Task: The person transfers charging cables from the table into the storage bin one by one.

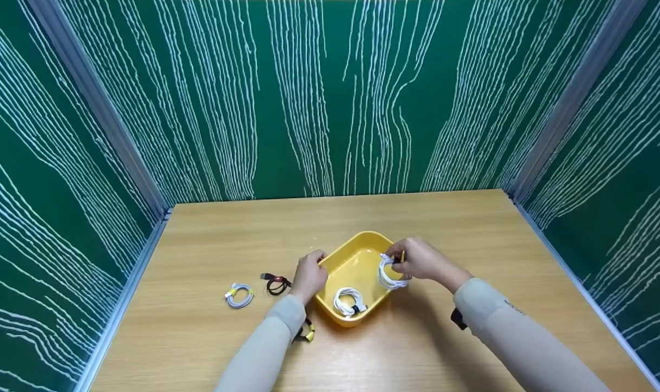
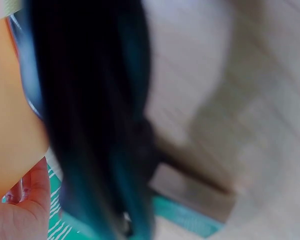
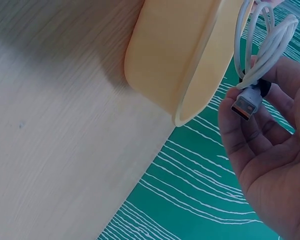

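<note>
In the head view a yellow bin point(image 1: 357, 272) stands tilted corner-first on the table. My left hand point(image 1: 310, 276) grips its left rim; in the left wrist view only part of that hand point(image 2: 25, 210) shows beside the bin wall point(image 2: 12, 115). Over the bin's right edge, my right hand point(image 1: 419, 260) pinches a coiled white cable point(image 1: 389, 275). The right wrist view shows its USB plug point(image 3: 247, 103) and dark tie between the fingers of the hand point(image 3: 275, 150), near the bin point(image 3: 165, 55). Another white coiled cable point(image 1: 347, 302) lies inside the bin.
Left of the bin lie a grey coiled cable with yellow ties point(image 1: 239, 296) and a black coiled cable point(image 1: 277, 285). A black and yellow coil point(image 1: 309, 331) is partly hidden by the left forearm. Green walls point(image 1: 362, 109) with white lines enclose the table point(image 1: 210, 239).
</note>
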Available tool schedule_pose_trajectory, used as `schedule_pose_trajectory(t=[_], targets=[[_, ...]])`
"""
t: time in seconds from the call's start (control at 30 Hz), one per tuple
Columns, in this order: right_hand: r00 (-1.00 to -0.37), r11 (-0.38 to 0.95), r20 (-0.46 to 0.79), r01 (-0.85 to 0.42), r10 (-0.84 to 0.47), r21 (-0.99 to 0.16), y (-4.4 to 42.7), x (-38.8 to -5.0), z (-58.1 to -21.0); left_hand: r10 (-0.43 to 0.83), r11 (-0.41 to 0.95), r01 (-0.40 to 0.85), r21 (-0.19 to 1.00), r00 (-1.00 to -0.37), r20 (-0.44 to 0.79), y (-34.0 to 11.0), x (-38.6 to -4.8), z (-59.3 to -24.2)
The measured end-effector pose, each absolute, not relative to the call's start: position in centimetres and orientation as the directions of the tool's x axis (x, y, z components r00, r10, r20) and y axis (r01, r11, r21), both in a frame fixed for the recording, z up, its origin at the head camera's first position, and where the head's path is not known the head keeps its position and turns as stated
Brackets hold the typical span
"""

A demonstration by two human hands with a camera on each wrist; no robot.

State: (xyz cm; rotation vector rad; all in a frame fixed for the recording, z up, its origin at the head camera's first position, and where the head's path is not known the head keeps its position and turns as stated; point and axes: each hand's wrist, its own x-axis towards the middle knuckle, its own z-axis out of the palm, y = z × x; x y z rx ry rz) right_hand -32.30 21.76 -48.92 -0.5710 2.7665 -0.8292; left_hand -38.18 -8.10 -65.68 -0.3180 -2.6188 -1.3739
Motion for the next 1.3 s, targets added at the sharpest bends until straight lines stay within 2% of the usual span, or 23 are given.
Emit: schedule_pose_trajectory(t=[0.07,0.3,0.43,0.6,0.8,0.97,1.13,1.3], targets=[[-0.909,0.770,-0.084,-0.293,-0.408,-0.567,21.7,-32.4,-48.9,0.106,0.554,0.247,0.795,-0.968,0.227,-8.1,-38.0,-65.4],[-0.905,0.757,-0.055,-0.319,-0.422,-0.571,21.5,-32.8,-49.1,0.112,0.517,0.241,0.821,-0.970,0.215,-7.5,-33.7,-59.1],[-0.903,0.751,-0.050,-0.323,-0.427,-0.575,21.2,-33.2,-49.2,0.106,0.544,0.225,0.808,-0.974,0.200,-7.3,-33.2,-58.4],[-0.908,0.751,-0.062,-0.303,-0.415,-0.587,20.7,-33.5,-49.3,0.117,0.509,0.227,0.830,-0.974,0.195,-7.4,-33.5,-58.8],[-0.907,0.760,-0.039,-0.328,-0.420,-0.562,19.9,-33.9,-49.6,0.122,0.532,0.288,0.796,-0.957,0.264,-8.0,-36.6,-63.6],[-0.910,0.765,-0.021,-0.336,-0.415,-0.550,19.5,-34.2,-50.0,0.130,0.547,0.285,0.787,-0.958,0.257,-8.2,-38.3,-66.0],[-0.905,0.758,-0.002,-0.356,-0.426,-0.547,19.3,-34.3,-50.6,0.123,0.550,0.285,0.785,-0.957,0.261,-8.2,-38.5,-66.3],[-0.891,0.744,0.031,-0.396,-0.453,-0.538,19.2,-34.5,-51.3,0.119,0.553,0.276,0.786,-0.960,0.253,-8.1,-37.6,-65.0]])
